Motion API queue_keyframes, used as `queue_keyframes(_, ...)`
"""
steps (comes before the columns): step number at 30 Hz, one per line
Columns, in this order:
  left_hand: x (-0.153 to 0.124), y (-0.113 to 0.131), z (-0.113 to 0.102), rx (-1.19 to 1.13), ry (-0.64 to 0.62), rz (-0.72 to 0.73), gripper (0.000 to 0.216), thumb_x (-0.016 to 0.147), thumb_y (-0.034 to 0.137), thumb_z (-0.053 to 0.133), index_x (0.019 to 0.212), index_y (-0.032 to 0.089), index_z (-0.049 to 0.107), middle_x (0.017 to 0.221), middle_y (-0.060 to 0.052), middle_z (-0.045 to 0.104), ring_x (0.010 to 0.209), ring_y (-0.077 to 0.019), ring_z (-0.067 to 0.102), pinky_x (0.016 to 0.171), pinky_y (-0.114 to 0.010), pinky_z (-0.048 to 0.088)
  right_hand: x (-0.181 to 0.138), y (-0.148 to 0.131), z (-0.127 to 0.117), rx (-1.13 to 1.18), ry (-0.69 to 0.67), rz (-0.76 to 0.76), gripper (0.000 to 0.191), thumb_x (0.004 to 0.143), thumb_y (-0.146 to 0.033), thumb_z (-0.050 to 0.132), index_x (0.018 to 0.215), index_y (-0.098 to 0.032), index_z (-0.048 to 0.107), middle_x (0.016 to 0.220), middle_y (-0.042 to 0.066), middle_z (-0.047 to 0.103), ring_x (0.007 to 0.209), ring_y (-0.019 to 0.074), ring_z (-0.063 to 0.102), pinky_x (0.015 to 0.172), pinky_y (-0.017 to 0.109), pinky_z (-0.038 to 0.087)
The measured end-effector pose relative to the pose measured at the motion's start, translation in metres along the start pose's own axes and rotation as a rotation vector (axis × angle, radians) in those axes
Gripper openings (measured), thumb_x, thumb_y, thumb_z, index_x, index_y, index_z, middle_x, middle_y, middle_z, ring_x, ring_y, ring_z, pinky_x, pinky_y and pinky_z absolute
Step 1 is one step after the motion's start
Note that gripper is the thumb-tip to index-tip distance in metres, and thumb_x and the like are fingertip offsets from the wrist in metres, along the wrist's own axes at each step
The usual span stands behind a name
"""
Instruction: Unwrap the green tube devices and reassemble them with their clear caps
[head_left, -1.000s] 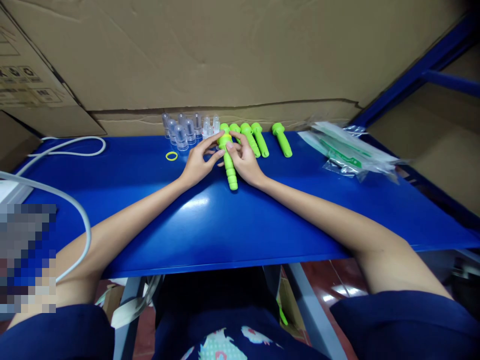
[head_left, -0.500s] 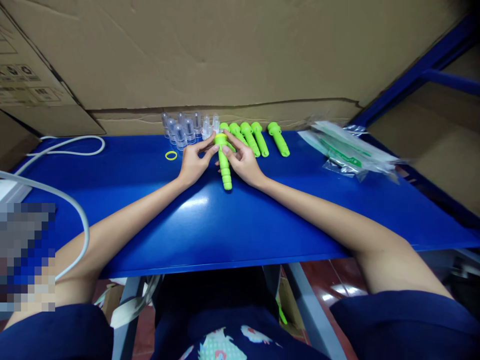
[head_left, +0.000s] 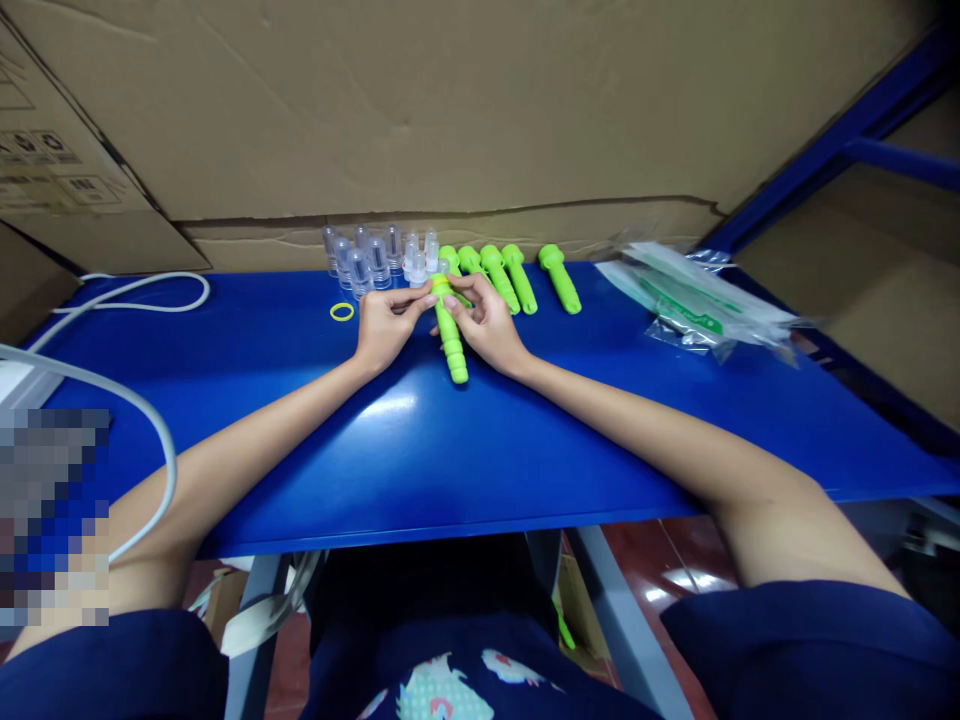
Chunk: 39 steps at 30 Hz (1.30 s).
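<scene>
Over the back half of the blue table [head_left: 375, 460], my left hand [head_left: 385, 325] and my right hand [head_left: 489, 325] pinch the head of one lime-green ridged handle [head_left: 453, 350] from both sides. Its narrow end points down toward me. A yellow band [head_left: 439, 283] shows at its top, and a small clear dome [head_left: 444, 266] rises just beyond the band. My fingers hide part of the head. A loose yellow ring [head_left: 342, 312] lies left of my left hand. Behind it stand several clear plastic tubes [head_left: 361, 272] with rounded tops.
Several matching green handles [head_left: 495, 275] lie in a row behind my right hand, with one green handle [head_left: 561, 280] apart from them. Clear plastic bags [head_left: 697, 295] with green print lie at the right. A white cable [head_left: 161, 420] loops on the left; cardboard [head_left: 450, 120] walls the back.
The held handle has tipped slightly, its lower end shifting a little right and toward me. A clear dome now shows above its yellow band. Both hands keep their grip.
</scene>
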<state>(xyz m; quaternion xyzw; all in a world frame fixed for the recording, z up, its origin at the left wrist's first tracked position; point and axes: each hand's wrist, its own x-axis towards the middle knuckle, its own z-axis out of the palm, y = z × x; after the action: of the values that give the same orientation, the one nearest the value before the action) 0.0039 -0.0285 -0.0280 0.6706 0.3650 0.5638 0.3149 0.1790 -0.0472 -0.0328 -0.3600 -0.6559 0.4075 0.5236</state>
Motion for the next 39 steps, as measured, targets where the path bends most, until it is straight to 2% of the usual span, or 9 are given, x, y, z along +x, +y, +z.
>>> queue_keyframes(4, 0.0, -0.001, 0.001, -0.035, -0.023, 0.049, 0.038, 0.084, 0.049, 0.082, 0.102, 0.016, 0.081, 0.112, -0.013, 0.082, 0.101, -0.0252, 0.08, 0.096, -0.039, 0.065, -0.001, -0.001, 0.001, -0.016, 0.007, -0.027, 0.064, 0.083, -0.08, 0.065, 0.114, -0.027, 0.048, 0.143, 0.012, 0.059, 0.093, 0.0241, 0.078, 0.064, 0.038, 0.069)
queue_keyframes(8, 0.001, 0.002, 0.0, -0.027, -0.04, 0.058, 0.04, 0.084, 0.05, 0.082, 0.106, 0.017, 0.076, 0.098, -0.009, 0.083, 0.092, -0.022, 0.081, 0.081, -0.03, 0.064, 0.0, -0.001, 0.0, -0.026, 0.004, -0.057, 0.059, 0.09, -0.075, 0.062, 0.12, -0.027, 0.045, 0.144, 0.013, 0.057, 0.095, 0.0242, 0.078, 0.065, 0.036, 0.07)
queue_keyframes(10, 0.001, 0.003, 0.0, -0.029, -0.033, 0.051, 0.041, 0.083, 0.052, 0.082, 0.105, 0.018, 0.074, 0.092, -0.006, 0.082, 0.089, -0.0207, 0.08, 0.076, -0.027, 0.062, 0.001, 0.001, -0.001, -0.005, -0.012, -0.051, 0.059, 0.091, -0.072, 0.063, 0.124, -0.028, 0.042, 0.143, 0.013, 0.057, 0.095, 0.0237, 0.078, 0.066, 0.036, 0.07)
queue_keyframes(14, 0.003, 0.002, 0.0, -0.04, -0.028, 0.052, 0.042, 0.081, 0.053, 0.084, 0.101, 0.019, 0.071, 0.09, -0.005, 0.081, 0.086, -0.0176, 0.079, 0.071, -0.024, 0.056, 0.003, 0.004, -0.004, 0.035, -0.066, -0.037, 0.058, 0.093, -0.071, 0.062, 0.125, -0.03, 0.036, 0.135, 0.01, 0.061, 0.094, 0.0224, 0.078, 0.072, 0.039, 0.071)
queue_keyframes(18, 0.007, -0.002, -0.001, -0.047, -0.039, 0.048, 0.044, 0.078, 0.054, 0.086, 0.096, 0.019, 0.068, 0.089, -0.004, 0.078, 0.083, -0.0151, 0.076, 0.059, -0.021, 0.046, 0.004, 0.004, -0.005, 0.048, -0.075, -0.041, 0.057, 0.092, -0.069, 0.064, 0.121, -0.031, 0.035, 0.132, 0.009, 0.06, 0.108, 0.0237, 0.074, 0.078, 0.042, 0.071)
queue_keyframes(21, 0.01, -0.004, -0.002, -0.042, -0.059, 0.065, 0.045, 0.078, 0.055, 0.086, 0.095, 0.018, 0.067, 0.093, -0.004, 0.076, 0.083, -0.0135, 0.073, 0.058, -0.021, 0.043, 0.003, 0.003, -0.006, 0.036, -0.072, -0.063, 0.055, 0.092, -0.067, 0.065, 0.119, -0.031, 0.034, 0.132, 0.009, 0.057, 0.121, 0.0246, 0.067, 0.084, 0.042, 0.07)
queue_keyframes(24, 0.011, -0.006, -0.003, -0.031, -0.072, 0.084, 0.048, 0.077, 0.058, 0.085, 0.095, 0.018, 0.068, 0.097, -0.004, 0.075, 0.079, -0.0117, 0.069, 0.056, -0.021, 0.04, 0.003, 0.003, -0.007, 0.046, -0.093, -0.074, 0.055, 0.092, -0.067, 0.066, 0.117, -0.031, 0.033, 0.13, 0.009, 0.056, 0.122, 0.0241, 0.066, 0.086, 0.043, 0.07)
queue_keyframes(32, 0.011, -0.005, -0.004, -0.037, -0.095, 0.105, 0.049, 0.077, 0.06, 0.085, 0.095, 0.018, 0.069, 0.095, -0.004, 0.073, 0.082, -0.0126, 0.066, 0.059, -0.021, 0.042, 0.004, 0.007, -0.007, 0.063, -0.104, -0.087, 0.053, 0.093, -0.065, 0.066, 0.114, -0.031, 0.032, 0.13, 0.007, 0.058, 0.114, 0.022, 0.069, 0.085, 0.044, 0.069)
queue_keyframes(39, 0.009, -0.006, -0.004, -0.035, -0.122, 0.146, 0.044, 0.083, 0.055, 0.081, 0.105, 0.019, 0.071, 0.104, -0.007, 0.073, 0.09, -0.0148, 0.067, 0.064, -0.021, 0.046, 0.005, 0.01, -0.008, 0.094, -0.127, -0.09, 0.05, 0.094, -0.062, 0.067, 0.114, -0.031, 0.033, 0.127, 0.005, 0.06, 0.094, 0.0166, 0.071, 0.082, 0.041, 0.069)
